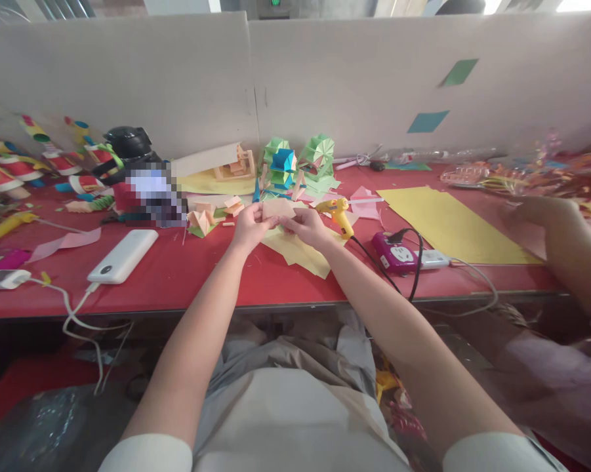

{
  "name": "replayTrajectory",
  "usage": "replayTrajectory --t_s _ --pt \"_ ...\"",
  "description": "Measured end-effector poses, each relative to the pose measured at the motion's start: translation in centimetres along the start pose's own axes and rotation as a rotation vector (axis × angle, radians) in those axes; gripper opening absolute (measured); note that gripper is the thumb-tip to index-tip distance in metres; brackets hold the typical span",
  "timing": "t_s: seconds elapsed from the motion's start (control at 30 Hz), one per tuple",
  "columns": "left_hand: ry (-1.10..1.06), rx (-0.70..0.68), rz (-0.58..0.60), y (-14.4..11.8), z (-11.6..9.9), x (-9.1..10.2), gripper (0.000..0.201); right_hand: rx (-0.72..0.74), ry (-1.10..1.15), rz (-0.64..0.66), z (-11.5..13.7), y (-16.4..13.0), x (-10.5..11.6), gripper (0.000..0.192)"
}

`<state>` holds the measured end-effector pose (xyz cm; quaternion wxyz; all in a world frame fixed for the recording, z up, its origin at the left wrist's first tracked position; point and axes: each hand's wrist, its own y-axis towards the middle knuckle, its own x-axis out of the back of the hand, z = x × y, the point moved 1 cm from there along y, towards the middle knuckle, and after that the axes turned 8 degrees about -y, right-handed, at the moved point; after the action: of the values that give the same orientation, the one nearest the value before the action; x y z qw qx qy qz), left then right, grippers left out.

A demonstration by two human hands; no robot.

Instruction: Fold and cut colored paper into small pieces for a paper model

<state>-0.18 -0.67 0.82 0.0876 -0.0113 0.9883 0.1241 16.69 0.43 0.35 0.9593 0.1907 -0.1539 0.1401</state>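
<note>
Between my two hands is a small piece of peach-coloured paper [278, 210], held over the red table. My left hand [253, 229] pinches its left side. My right hand [309, 228] pinches the right side, with the thumbs close together at the lower edge. Below the hands lie pale yellow paper sheets [305, 254]. A yellow hot glue gun [338, 213] rests just right of my right hand. Left of my left hand sits a folded peach paper piece [204, 219]. Green and blue folded paper shapes [283, 167] stand behind the hands.
A purple power socket [396, 252] with cables sits on the right, beside a large yellow sheet [452, 223]. A white power bank [122, 257] lies left. Another person's arm [555, 229] reaches in at far right. A grey partition [128, 78] closes off the back.
</note>
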Motion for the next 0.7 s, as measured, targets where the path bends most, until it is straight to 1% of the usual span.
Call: replayTrajectory --t_s 0.07,0.17,0.3,0.37,0.47,0.57,0.7 --pt "-0.008 0.020 0.029 -0.06 0.07 0.08 0.048 0.014 -0.010 0.006 -0.24 0.11 0.13 0.059" --pt "0.004 0.036 0.043 -0.02 0.18 0.29 0.049 0.024 -0.020 0.013 -0.47 0.20 0.26 0.057" --pt "0.053 0.065 0.030 0.12 0.22 0.45 0.046 0.016 -0.035 0.006 -0.33 0.10 0.34 0.059" --pt "0.039 0.070 0.012 0.18 0.18 0.42 0.046 0.005 -0.049 -0.003 -0.13 0.01 0.29 0.060" --pt "0.009 0.059 -0.026 0.21 -0.01 0.28 0.048 -0.014 -0.054 -0.027 0.19 -0.11 0.07 0.060" --pt "0.019 0.039 -0.047 0.14 -0.28 0.08 0.045 -0.036 0.007 -0.021 0.37 -0.17 -0.21 0.060" --pt "0.023 0.007 -0.017 -0.02 -0.39 -0.16 0.042 -0.063 0.056 0.002 0.30 -0.19 -0.32 0.057"
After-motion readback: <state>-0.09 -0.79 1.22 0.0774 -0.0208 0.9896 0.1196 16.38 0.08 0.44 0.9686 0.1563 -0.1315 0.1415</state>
